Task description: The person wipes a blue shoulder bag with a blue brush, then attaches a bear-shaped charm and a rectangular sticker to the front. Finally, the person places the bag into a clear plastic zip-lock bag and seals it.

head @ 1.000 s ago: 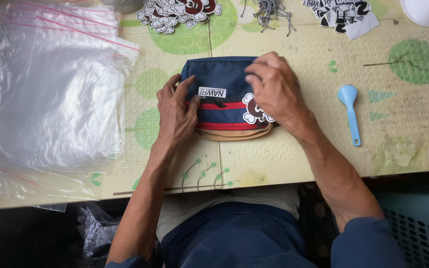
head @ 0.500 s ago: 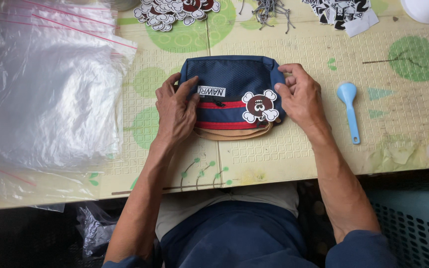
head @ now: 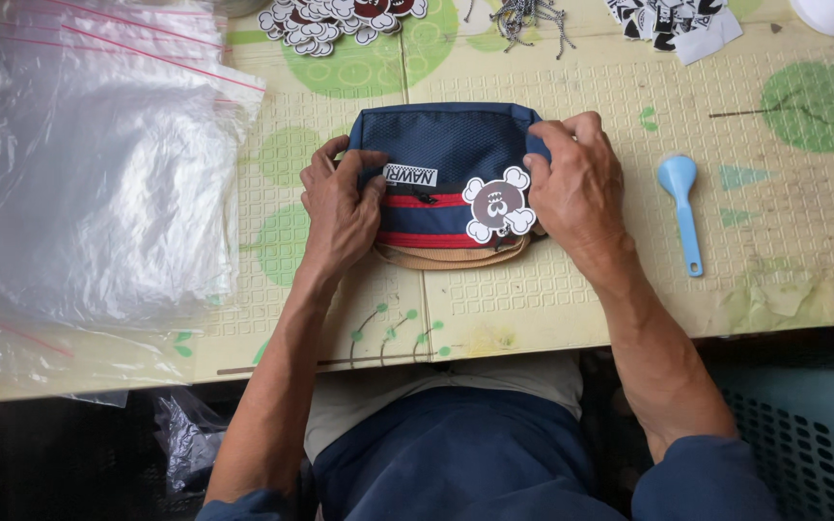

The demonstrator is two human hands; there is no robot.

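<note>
Head view shows your two hands on a small navy pouch (head: 446, 154) lying flat on the patterned table mat (head: 571, 289), close to the near edge and right in front of you. Your left hand (head: 340, 207) grips the pouch's left end, thumb on top beside the white label and fingers curled around the side. Your right hand (head: 576, 188) clasps the right end, fingers bent over the upper corner.

What has changed: a second ago your right hand lay flat over the lower right of the pouch and hid it. Half a second ago it had slid off to the edge, and now it sits a little further out. That uncovers a round brown-and-white character sticker (head: 497, 205), sitting on the red stripe at the pouch's lower right, touching the fabric and lying flat as far as you can see. I judge the pressing-down is finished and you are now simply holding the pouch steady by both ends. The pouch itself has barely shifted.

Around you: a stack of clear zip bags (head: 98, 183) to your left, a pile of similar stickers (head: 325, 19) at the far edge, and a light blue spoon (head: 682, 207) to your right, apart from your hand.
</note>
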